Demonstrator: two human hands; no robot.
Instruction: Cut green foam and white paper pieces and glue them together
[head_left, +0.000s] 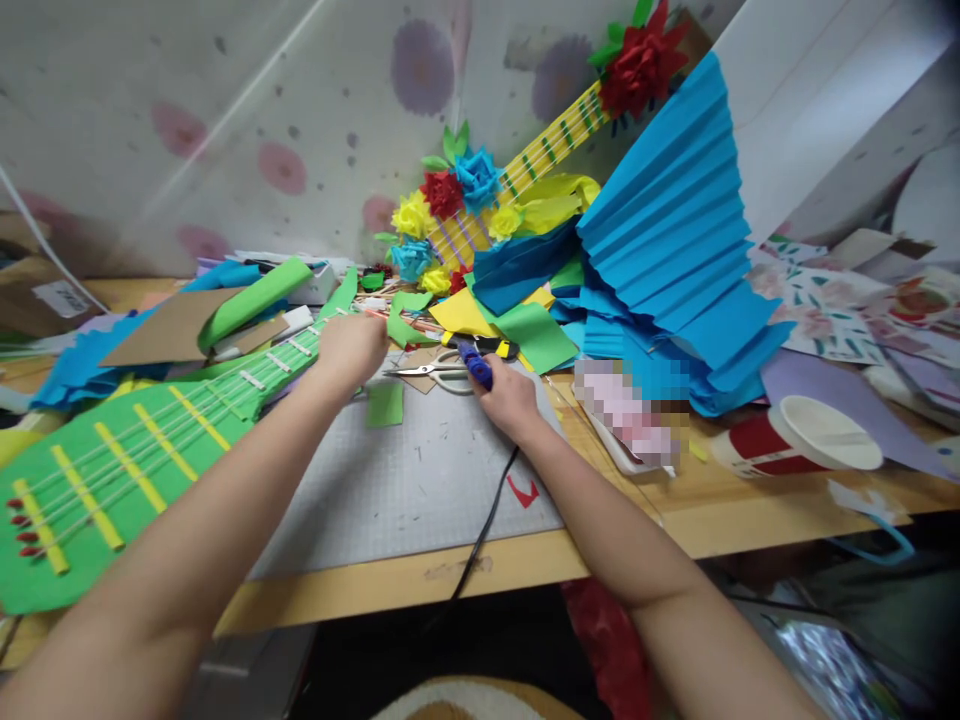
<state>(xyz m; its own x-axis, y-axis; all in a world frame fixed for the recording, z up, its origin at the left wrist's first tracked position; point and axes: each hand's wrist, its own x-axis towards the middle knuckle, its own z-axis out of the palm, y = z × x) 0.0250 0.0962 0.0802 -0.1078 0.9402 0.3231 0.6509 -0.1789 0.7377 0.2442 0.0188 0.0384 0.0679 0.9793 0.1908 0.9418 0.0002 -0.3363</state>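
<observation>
My right hand point(510, 400) is closed round a blue-handled glue gun point(475, 364) whose black cord point(480, 540) trails off the table's front edge. My left hand point(351, 350) rests with curled fingers on the far end of the neck of a green paper guitar point(112, 470) with yellow frets and white strings; whether it grips anything is hidden. A small green paper square point(385, 404) lies between the hands on the grey cutting mat point(420, 480). Scissors point(431, 370) lie just beyond the glue gun.
A pleated blue paper fan point(675, 250), a yellow guitar neck with paper flowers point(457, 200) and coloured scraps crowd the back. A red paper cup point(795, 445) lies on its side at right. Brown card point(165, 335) lies at left.
</observation>
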